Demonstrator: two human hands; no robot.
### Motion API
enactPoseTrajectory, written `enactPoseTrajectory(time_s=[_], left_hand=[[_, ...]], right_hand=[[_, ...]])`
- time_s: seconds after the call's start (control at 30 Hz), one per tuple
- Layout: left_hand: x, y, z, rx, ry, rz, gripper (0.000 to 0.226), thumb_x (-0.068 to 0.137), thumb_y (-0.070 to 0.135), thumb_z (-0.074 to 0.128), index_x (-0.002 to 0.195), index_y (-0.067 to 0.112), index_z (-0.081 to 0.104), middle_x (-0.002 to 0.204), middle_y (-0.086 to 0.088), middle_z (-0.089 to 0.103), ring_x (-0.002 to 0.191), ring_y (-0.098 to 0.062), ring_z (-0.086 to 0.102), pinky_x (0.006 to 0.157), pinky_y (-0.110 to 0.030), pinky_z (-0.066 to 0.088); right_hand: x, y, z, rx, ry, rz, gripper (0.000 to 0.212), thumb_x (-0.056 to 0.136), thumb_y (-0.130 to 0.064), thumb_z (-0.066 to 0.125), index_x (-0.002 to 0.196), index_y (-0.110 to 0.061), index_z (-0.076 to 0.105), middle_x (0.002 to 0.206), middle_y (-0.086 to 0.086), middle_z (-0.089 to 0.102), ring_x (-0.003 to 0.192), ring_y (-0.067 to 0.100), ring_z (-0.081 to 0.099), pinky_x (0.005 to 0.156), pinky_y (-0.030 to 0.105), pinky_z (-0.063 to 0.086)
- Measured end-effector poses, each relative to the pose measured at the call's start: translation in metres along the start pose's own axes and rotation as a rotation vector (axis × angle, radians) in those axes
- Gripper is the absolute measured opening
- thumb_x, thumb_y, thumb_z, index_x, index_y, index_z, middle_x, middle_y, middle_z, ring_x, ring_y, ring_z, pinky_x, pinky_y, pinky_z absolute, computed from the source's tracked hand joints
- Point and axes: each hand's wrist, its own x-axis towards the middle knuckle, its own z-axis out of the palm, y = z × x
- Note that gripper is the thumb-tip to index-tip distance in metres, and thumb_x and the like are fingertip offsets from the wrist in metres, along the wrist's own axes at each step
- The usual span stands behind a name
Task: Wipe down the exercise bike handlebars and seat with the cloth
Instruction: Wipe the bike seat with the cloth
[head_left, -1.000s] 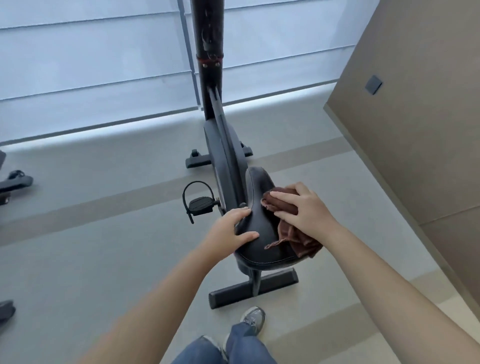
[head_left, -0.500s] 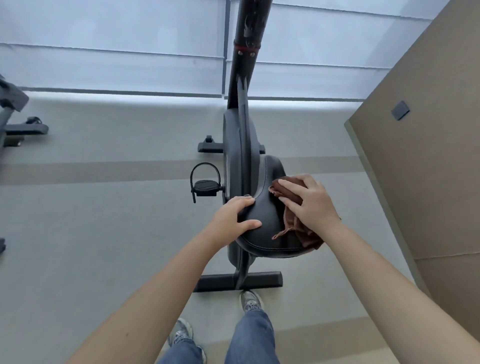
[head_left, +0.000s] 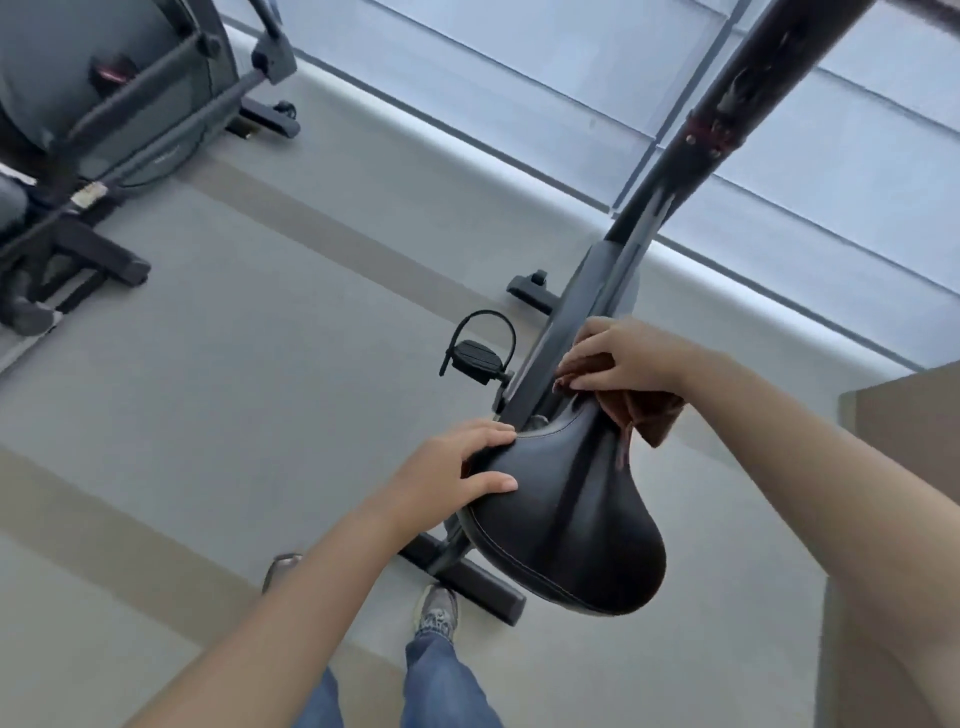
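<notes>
The exercise bike's black padded seat fills the lower middle of the head view. My left hand grips its left edge, fingers over the rim and thumb on top. My right hand holds a brown cloth bunched at the narrow nose of the seat, with cloth ends hanging down on the right. The bike's black frame post rises to the upper right. The handlebars are out of view.
A pedal with strap sticks out left of the frame. The bike's rear floor bar lies by my shoes. Another exercise machine stands at the upper left. A brown wall panel is at the right.
My right hand slid the cloth forward from the seat's right side to its nose. The camera tilted and swung left, bringing the other machine into view. My left hand kept its grip.
</notes>
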Motion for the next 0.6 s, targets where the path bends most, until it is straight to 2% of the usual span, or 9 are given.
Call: enactPoseTrajectory(time_s=[0.1,0.27,0.3,0.4,0.53,0.6], left_hand=[[-0.008,-0.001,0.007,-0.039,0.107,-0.019,0.040,0.077,0.027,0.071,0.116,0.024,0.060,0.115,0.028,0.049,0.110,0.012,0.043,0.097,-0.010,0.033],[-0.023,-0.002,0.023,-0.111,0.293,-0.026,0.040,0.076,0.025,0.072,0.114,0.026,0.060,0.120,0.015,0.054,0.112,0.008,0.045,0.096,-0.014,0.036],[-0.025,-0.002,0.025,-0.128,0.321,-0.035,0.040,0.076,0.025,0.072,0.114,0.026,0.059,0.120,0.014,0.054,0.112,0.007,0.046,0.096,-0.014,0.037],[-0.033,-0.002,0.030,-0.173,0.362,-0.058,0.042,0.075,0.024,0.073,0.114,0.030,0.058,0.121,0.016,0.052,0.112,0.005,0.047,0.092,-0.012,0.039],[-0.038,-0.004,0.031,-0.196,0.394,-0.060,0.045,0.073,0.024,0.074,0.113,0.034,0.057,0.120,0.018,0.052,0.111,0.004,0.048,0.088,-0.011,0.041],[-0.043,-0.006,0.033,-0.195,0.431,-0.076,0.044,0.070,0.031,0.074,0.111,0.035,0.057,0.117,0.018,0.053,0.109,0.001,0.050,0.086,-0.014,0.044]], right_hand=[[0.017,-0.006,-0.010,-0.042,-0.174,-0.076,0.026,0.082,-0.045,0.061,0.107,-0.039,0.065,0.108,-0.008,0.054,0.101,0.013,0.053,0.082,0.024,0.035],[0.020,-0.021,-0.006,-0.003,-0.260,-0.236,0.027,0.080,-0.045,0.064,0.107,-0.042,0.065,0.097,-0.023,0.055,0.094,0.000,0.053,0.073,0.005,0.033],[0.021,-0.027,-0.002,0.013,-0.275,-0.279,0.028,0.080,-0.045,0.064,0.108,-0.043,0.065,0.097,-0.023,0.056,0.093,-0.001,0.052,0.076,0.004,0.034],[0.023,-0.035,0.002,0.064,-0.314,-0.327,0.032,0.079,-0.044,0.066,0.111,-0.043,0.063,0.105,-0.015,0.060,0.097,0.000,0.054,0.086,0.016,0.039],[0.022,-0.021,-0.014,0.080,-0.399,-0.303,0.031,0.077,-0.038,0.070,0.103,-0.053,0.062,0.099,-0.028,0.056,0.093,-0.011,0.052,0.078,0.002,0.035],[0.022,-0.018,-0.016,0.078,-0.382,-0.275,0.028,0.076,-0.039,0.070,0.098,-0.056,0.062,0.098,-0.028,0.057,0.093,-0.008,0.053,0.077,0.004,0.035]])
